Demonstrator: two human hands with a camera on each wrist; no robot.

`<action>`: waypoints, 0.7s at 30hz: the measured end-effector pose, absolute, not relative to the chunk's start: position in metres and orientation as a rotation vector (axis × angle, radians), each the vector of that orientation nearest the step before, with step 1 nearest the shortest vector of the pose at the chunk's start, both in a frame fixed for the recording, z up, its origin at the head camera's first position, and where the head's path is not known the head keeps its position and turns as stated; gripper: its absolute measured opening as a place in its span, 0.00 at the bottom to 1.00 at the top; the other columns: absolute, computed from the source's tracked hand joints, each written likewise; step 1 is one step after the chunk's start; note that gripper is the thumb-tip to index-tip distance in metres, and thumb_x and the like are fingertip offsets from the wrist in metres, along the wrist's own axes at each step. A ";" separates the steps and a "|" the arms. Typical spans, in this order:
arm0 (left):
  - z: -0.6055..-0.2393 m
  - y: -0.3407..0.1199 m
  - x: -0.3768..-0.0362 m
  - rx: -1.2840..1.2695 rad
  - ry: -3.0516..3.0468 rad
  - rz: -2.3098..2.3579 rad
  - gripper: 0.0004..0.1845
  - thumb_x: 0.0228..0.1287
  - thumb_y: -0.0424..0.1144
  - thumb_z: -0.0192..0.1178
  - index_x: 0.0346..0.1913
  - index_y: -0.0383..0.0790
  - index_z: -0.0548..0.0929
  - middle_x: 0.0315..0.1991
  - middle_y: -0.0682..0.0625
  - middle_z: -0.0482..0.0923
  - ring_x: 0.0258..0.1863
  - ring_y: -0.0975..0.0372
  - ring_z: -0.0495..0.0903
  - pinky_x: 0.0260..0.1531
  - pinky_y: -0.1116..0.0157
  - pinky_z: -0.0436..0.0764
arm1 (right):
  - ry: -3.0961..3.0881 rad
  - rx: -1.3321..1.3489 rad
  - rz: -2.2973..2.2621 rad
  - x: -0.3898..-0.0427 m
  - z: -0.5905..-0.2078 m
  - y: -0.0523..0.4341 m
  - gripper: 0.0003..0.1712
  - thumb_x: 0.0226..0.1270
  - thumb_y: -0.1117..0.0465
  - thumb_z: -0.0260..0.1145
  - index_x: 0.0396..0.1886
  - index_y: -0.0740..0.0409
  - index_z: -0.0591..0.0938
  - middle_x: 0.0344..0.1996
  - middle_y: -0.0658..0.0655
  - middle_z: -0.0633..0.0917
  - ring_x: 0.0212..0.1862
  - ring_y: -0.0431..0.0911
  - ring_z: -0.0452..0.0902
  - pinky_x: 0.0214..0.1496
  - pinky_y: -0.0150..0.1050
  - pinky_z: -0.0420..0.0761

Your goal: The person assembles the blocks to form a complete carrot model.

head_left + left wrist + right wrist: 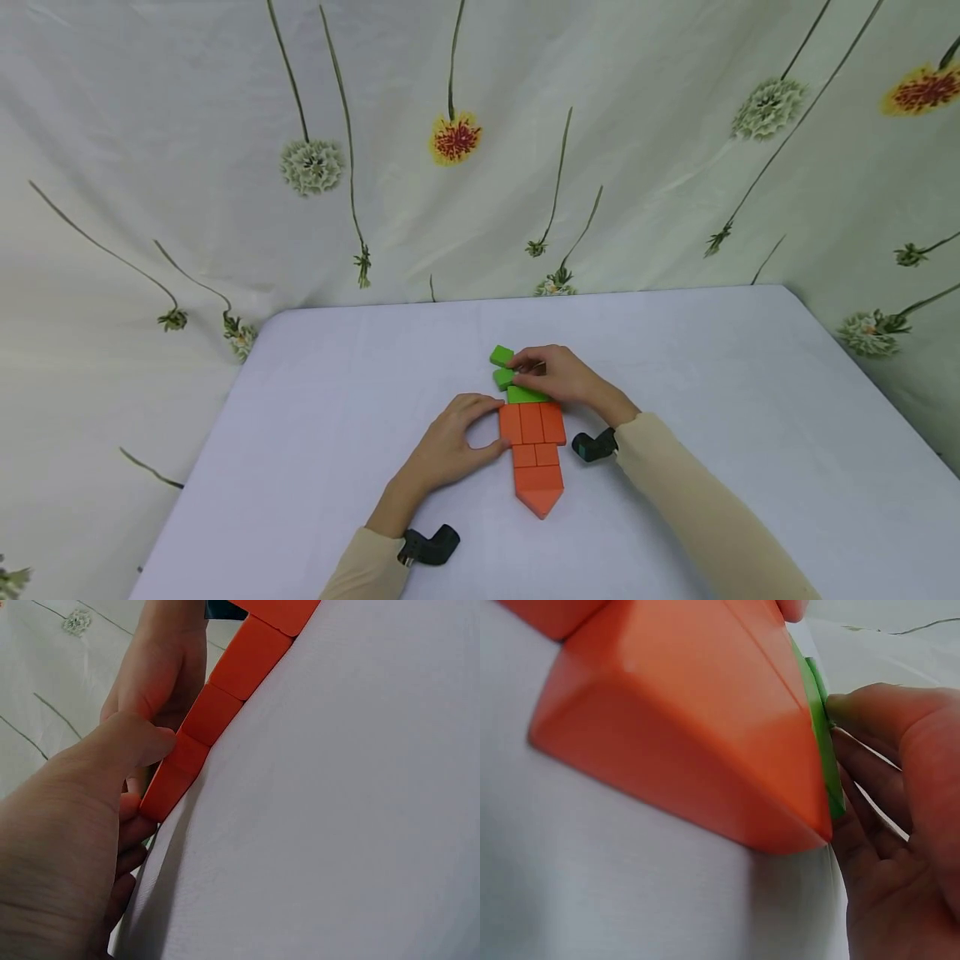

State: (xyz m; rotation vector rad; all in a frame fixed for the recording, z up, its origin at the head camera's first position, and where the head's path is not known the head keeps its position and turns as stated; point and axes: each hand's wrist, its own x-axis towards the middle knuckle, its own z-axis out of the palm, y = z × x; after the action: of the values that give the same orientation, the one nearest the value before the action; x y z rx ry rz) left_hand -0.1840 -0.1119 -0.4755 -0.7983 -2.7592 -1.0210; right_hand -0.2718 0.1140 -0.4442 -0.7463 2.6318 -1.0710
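Observation:
Orange blocks (531, 423) lie on the table in a rocket-like outline, with a pointed orange block (540, 492) at the near end. A longer green block (527, 395) touches their far edge. Beyond it are two small green blocks, a nearer one (503, 380) and a farther one (501, 356). My left hand (453, 437) holds the leftmost orange block (176, 769), its thumb at the near corner and index finger at the far one. The curled thumb and fingers of my right hand (558, 372) pinch the nearer small green block; the contact is partly hidden.
A white cloth (337, 417) covers the table, whose far edge meets a hanging flowered cloth (405, 208). Black wrist cameras (431, 546) sit by both wrists, the right one (595, 446) close beside the orange blocks.

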 end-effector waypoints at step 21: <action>-0.478 -0.112 -0.185 -0.809 -2.742 -1.011 0.28 0.56 0.55 0.67 0.59 0.51 0.79 0.57 0.58 0.75 0.61 0.67 0.70 0.62 0.61 0.74 | 2.806 -0.894 -0.955 -0.279 -0.445 0.110 0.18 0.72 0.60 0.56 0.58 0.53 0.81 0.60 0.56 0.77 0.59 0.50 0.74 0.58 0.45 0.79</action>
State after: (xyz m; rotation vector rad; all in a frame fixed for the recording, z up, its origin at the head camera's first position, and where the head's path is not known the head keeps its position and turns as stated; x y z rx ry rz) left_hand -0.1848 -0.1122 -0.4775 -0.8092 -2.7415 -1.0113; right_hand -0.2792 0.1098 -0.4445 -0.8942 2.8057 -0.9552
